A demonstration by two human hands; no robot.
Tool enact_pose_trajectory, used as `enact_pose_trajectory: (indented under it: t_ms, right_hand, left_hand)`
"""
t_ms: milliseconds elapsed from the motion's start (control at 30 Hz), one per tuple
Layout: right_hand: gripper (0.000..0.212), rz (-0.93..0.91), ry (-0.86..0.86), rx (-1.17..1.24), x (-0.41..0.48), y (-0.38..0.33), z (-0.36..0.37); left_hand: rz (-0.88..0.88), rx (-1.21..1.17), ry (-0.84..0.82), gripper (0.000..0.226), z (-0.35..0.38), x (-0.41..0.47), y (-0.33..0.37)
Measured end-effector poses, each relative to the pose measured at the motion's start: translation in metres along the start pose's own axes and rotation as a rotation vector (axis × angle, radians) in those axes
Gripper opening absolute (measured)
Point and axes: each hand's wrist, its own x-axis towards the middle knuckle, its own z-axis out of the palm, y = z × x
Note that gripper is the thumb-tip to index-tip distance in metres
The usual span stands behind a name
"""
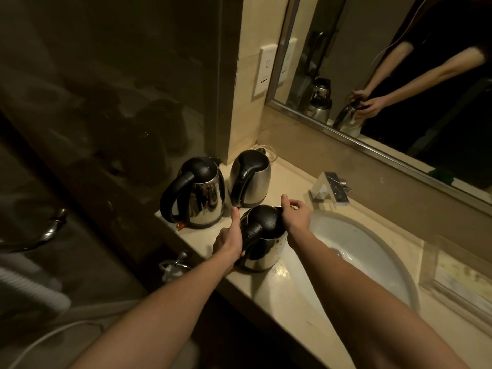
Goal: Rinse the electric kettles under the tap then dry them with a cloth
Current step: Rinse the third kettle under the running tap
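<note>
Held kettle: the held kettle (266,251) has a polished steel body with a black lid and a black handle. Water droplets show on the lid and the handle, and specks on the steel side.
Position: it stands upright on the worktop (282,296), at the left rim of the basin (372,265), in front of the other two kettles. Whether its base bears fully on the surface cannot be told.
Left hand: the left hand (229,239) grips the handle, fingers wrapped round it from the left and mostly hidden, thumb raised straight along the handle's top.
Right hand: the right hand (297,218) sits at the front of the lid. Its fingers (296,202) are curled narrow, thumb and forefinger closing on the lid's front edge by the spout.
Left kettle: the left kettle (198,194), same pattern, stands at the worktop's left end with droplets on its lid.
Rear kettle: the rear kettle (251,178) stands just beside it, next to the wall, lid shut.
Tap: the tap (330,188), a square chrome fitting, is mounted behind the basin, apart from the held kettle.
Mirror: the mirror (386,62) reflects both hands on the kettle.
</note>
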Motion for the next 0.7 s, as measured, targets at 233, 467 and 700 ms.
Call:
enact_pose_trajectory:
  t_ms: [233,467,700]
  right_hand:
    - [0.040,-0.003,-0.036,0.038,-0.008,0.003,-0.003]
    - [0.043,-0.002,-0.034,0.018,-0.013,0.006,-0.012]
    - [0.048,-0.081,-0.045,-0.211,-0.018,0.030,-0.038]
  left_hand:
    - [0.034,0.143,0.036,0.096,0.000,0.003,0.002]
    - [0.095,0.278,0.044,0.084,-0.001,0.003,0.003]
    - [0.183,0.398,0.190,0.076,0.005,0.009,-0.005]
